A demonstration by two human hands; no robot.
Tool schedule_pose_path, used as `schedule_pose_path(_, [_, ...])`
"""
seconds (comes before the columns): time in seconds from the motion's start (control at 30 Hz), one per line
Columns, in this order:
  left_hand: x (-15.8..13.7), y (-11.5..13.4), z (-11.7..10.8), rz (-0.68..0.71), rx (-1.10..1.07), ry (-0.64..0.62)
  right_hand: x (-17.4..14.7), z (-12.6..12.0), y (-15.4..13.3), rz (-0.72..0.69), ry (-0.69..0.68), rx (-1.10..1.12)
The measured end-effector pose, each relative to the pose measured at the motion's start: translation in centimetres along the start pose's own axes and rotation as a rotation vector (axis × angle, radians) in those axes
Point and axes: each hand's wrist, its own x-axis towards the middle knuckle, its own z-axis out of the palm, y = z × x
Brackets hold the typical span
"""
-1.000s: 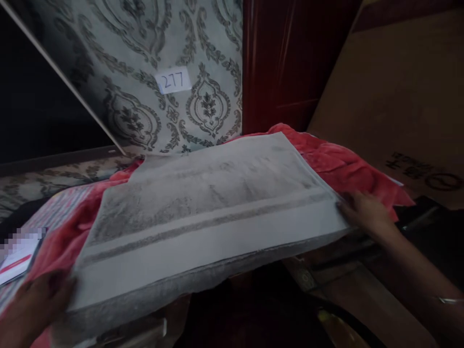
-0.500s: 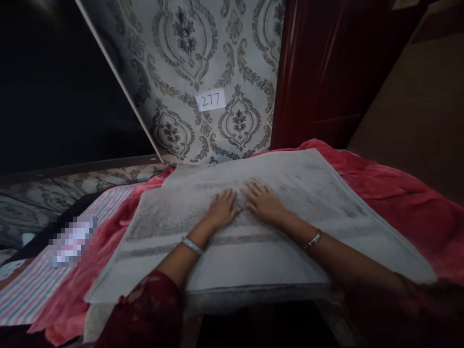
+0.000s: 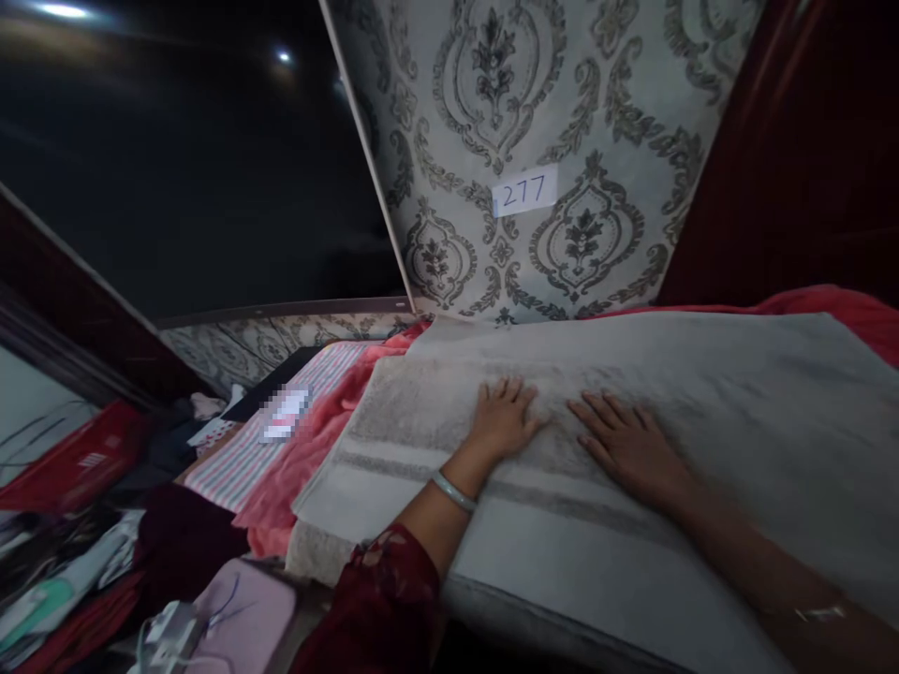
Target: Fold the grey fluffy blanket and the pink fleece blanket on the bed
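Observation:
A large grey towel [image 3: 548,552] with a darker woven band lies spread over a red plush blanket [image 3: 309,477]. My left hand [image 3: 502,419] rests flat on the towel with its fingers spread, and a pale bangle circles that wrist. To its right, my right hand [image 3: 628,445] presses palm down on the same towel, fingers apart and slightly blurred. Neither hand grasps anything. The towel's upper part looks folded over in a second layer near the wall. Its front edge hangs down by my left forearm.
A dark television [image 3: 231,168] stands at the back left. On the patterned wall is a paper label [image 3: 525,192] reading 277. A striped cloth [image 3: 245,459] lies left of the blanket. Plugs and cables [image 3: 172,627], a pink board [image 3: 243,613] and a red basket [image 3: 84,459] are lower left.
The view has turned left, so the towel, wall and television appear further right and clutter at left shows. Both hands still lie flat on the towel, a little further apart.

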Motion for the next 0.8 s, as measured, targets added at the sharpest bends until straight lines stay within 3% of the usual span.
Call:
schedule_pose_path(0.1, [-0.1,-4.2,-1.2,-0.218,0.039,-0.033,0.0,-0.1,-0.1,0.011,-0.021,-0.005])
schedule_pose_path(0.3, [-2.7,-15.9,-3.7,-0.543,0.110,-0.063,0.2,0.1,-0.1,0.012,-0.038,0.015])
schedule_pose_path(0.4, [-3.4,-18.6,-3.4,-0.633,0.115,-0.045,0.3,0.5,0.0,0.012,-0.027,0.021])
schedule_pose_path(0.53, [-3.4,-18.8,-3.0,-0.647,0.134,-0.019,0.4,0.1,-0.3,0.023,-0.032,0.027])
schedule_pose_path(0.67, [-2.1,-17.7,-4.4,-0.699,0.143,-0.063,0.7,-1.4,-1.1,0.033,-0.072,0.042])
schedule_pose_path(0.73, [-0.5,-15.7,-4.9,-0.683,0.161,-0.053,0.9,-2.3,-1.6,0.057,-0.102,0.052])
schedule_pose_path(0.8, [1.4,-12.3,-4.7,-0.555,0.165,-0.017,0.9,-3.1,-2.0,0.077,-0.128,0.068])
